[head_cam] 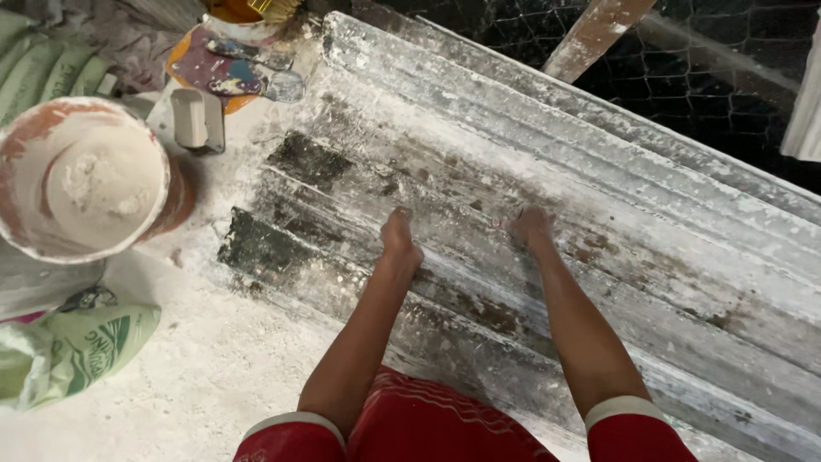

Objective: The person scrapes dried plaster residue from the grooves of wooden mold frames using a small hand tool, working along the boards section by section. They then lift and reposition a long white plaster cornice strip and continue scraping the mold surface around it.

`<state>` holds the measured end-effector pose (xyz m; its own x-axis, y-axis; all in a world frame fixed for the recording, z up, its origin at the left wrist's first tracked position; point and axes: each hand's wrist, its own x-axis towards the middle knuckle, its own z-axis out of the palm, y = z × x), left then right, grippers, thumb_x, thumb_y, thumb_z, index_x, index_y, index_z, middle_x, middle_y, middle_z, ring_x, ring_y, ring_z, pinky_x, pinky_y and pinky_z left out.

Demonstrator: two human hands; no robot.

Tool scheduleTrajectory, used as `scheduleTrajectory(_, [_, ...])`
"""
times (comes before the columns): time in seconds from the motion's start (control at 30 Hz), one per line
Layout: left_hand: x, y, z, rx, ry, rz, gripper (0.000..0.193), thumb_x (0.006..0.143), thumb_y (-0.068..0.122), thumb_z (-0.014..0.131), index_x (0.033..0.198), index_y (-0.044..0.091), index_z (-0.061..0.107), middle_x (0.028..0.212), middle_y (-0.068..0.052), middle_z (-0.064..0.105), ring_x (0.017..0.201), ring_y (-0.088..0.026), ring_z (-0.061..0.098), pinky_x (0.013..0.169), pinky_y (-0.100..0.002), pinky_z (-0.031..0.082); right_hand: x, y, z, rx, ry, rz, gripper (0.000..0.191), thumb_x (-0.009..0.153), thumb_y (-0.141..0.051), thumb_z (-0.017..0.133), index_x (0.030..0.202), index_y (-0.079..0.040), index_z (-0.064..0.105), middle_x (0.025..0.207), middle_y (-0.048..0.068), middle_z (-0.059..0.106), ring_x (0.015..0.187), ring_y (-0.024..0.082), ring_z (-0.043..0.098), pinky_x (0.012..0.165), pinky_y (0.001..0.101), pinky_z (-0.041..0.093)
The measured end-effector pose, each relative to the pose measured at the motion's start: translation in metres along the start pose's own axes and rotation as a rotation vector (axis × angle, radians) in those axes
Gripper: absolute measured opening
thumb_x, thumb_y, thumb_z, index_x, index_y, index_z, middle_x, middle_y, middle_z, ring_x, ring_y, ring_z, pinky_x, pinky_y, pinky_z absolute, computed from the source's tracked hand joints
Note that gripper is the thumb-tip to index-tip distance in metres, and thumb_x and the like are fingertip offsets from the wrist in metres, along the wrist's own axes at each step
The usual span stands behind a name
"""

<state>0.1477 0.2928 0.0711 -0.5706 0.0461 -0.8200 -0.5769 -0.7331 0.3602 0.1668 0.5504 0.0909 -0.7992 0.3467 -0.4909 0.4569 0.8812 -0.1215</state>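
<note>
Both my arms reach down and forward onto a long corrugated metal sheet (599, 197) coated in white powder, with dark bare patches. My left hand (399, 235) presses on a ridge near the middle of the sheet. A little to its right, my right hand (532, 226) rests on the same ridge. Both hands are dusted white and seen end-on, so their fingers are hard to make out. Nothing shows in either hand. I wear red sleeves with white cuffs.
A bucket (85, 175) of white powder stands at the left, with a grey block-shaped tool (197, 120) behind it. An orange lid (227, 68) holding trowels lies at the back. A green and white sack (77, 346) lies lower left. Wire mesh (710, 77) and a wooden beam (594, 34) are behind the sheet.
</note>
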Motion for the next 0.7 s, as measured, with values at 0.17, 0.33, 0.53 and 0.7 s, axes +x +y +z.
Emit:
scheduleTrajectory(0.17, [0.001, -0.001, 0.009, 0.004, 0.051, -0.037, 0.050, 0.090, 0.019, 0.062, 0.135, -0.002, 0.051, 0.132, -0.012, 0.055, 0.112, -0.028, 0.055, 0.116, -0.060, 0.033, 0.000, 0.003, -0.002, 0.105, 0.020, 0.005, 0.054, 0.073, -0.062, 0.082, 0.093, -0.013, 0.072, 0.110, 0.016, 0.073, 0.117, 0.036, 0.063, 0.119, 0.0666, 0.023])
scheduleTrajectory(0.33, [-0.012, 0.002, 0.018, 0.029, 0.097, -0.045, 0.059, 0.096, 0.022, 0.058, 0.145, -0.003, 0.037, 0.143, -0.012, 0.046, 0.119, -0.028, 0.051, 0.119, -0.062, 0.028, 0.000, 0.008, 0.004, 0.164, 0.105, -0.033, 0.041, 0.074, -0.051, 0.085, 0.087, -0.015, 0.072, 0.103, 0.013, 0.076, 0.112, 0.034, 0.066, 0.117, 0.0635, 0.029])
scheduleTrajectory(0.53, [-0.022, 0.004, 0.026, 0.028, 0.066, -0.006, 0.050, 0.094, 0.020, 0.056, 0.136, -0.006, 0.050, 0.134, -0.015, 0.053, 0.111, -0.027, 0.054, 0.115, -0.060, 0.034, -0.001, 0.013, 0.006, 0.211, 0.140, -0.058, 0.035, 0.073, -0.047, 0.085, 0.085, -0.017, 0.072, 0.097, 0.010, 0.076, 0.105, 0.033, 0.069, 0.112, 0.0557, 0.037])
scheduleTrajectory(0.7, [-0.008, -0.005, 0.017, 0.062, 0.091, 0.013, 0.036, 0.096, 0.017, 0.057, 0.126, -0.003, 0.055, 0.118, -0.009, 0.055, 0.100, -0.022, 0.053, 0.102, -0.053, 0.038, -0.004, 0.012, 0.007, 0.185, 0.155, -0.071, 0.033, 0.074, -0.044, 0.085, 0.082, -0.015, 0.072, 0.096, 0.010, 0.076, 0.105, 0.031, 0.068, 0.111, 0.0576, 0.037])
